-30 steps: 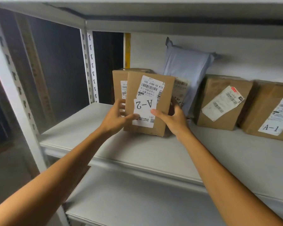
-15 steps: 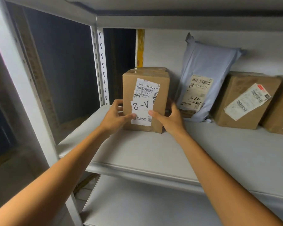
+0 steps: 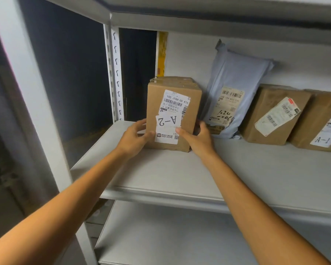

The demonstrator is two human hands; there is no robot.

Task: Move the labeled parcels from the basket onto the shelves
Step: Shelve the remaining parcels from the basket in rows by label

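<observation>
Pale grey metal shelf (image 3: pixel 180 175) in a dim room, with a brown cardboard box labelled A-2 (image 3: pixel 191 104) standing upright near its left end.
A grey plastic mailer bag (image 3: pixel 235 77) leans on the white back wall just beside the box. The left hand (image 3: pixel 134 138) and right hand (image 3: pixel 199 138) clasp the box's lower sides, fingers curled round, thumbs on its front. Beyond the white slotted upright (image 3: pixel 115 73) lies darkness, perhaps floor.

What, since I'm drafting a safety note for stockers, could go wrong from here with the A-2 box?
1. The A-2 box stands tall on a narrow end on the shelf; when the left hand and right hand let go, it might tip.
2. Sliding it right could knock the grey mailer bag leaning beside it.
3. Its A-2 label reads upside down, so it may be misread.
</observation>
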